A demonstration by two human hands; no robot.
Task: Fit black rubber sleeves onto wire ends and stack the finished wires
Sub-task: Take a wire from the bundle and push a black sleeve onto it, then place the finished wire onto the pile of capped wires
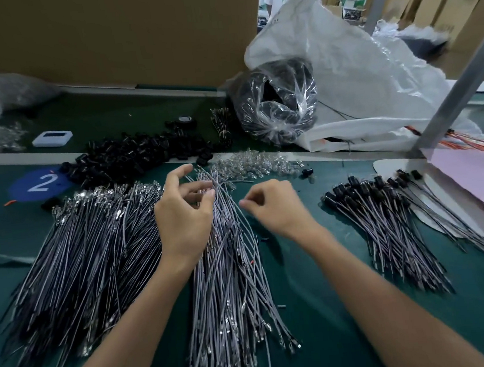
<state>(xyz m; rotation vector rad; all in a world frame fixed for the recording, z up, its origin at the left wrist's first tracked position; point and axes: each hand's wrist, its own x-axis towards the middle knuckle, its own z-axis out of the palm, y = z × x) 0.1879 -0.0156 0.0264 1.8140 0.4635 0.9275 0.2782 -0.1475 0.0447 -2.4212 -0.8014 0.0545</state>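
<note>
Far left of the green counter: big fan of gray wires, bare metal terminals at the far ends, no sleeves on them. Behind it are a blue "2" sticker, a small white device and a loose heap of black rubber sleeves.

Left hand: over the far end of the middle wire bundle, which runs from the near edge up toward the sleeve heap. Grip wide, with the thumb lifted well clear of the fingers. The fingers are half curled and their tips touch the wire ends. No wire visibly clamped.

Just beyond the bundle tips there is a scatter of small clear plastic pieces.

Right hand: just right of the middle bundle, above the counter and apart from the left hand. Grip narrow, fingers curled in, thumb close against the index fingertip. Cannot tell whether anything is pinched; too small and blurred.

Right of it is the finished stack: wires with black sleeves fitted on the far ends, laid roughly parallel, partly on a white sheet.

Back right: a clear bag of black parts leaning on a large white sack. A pink sheet and some orange wires are at the far right edge.
</note>
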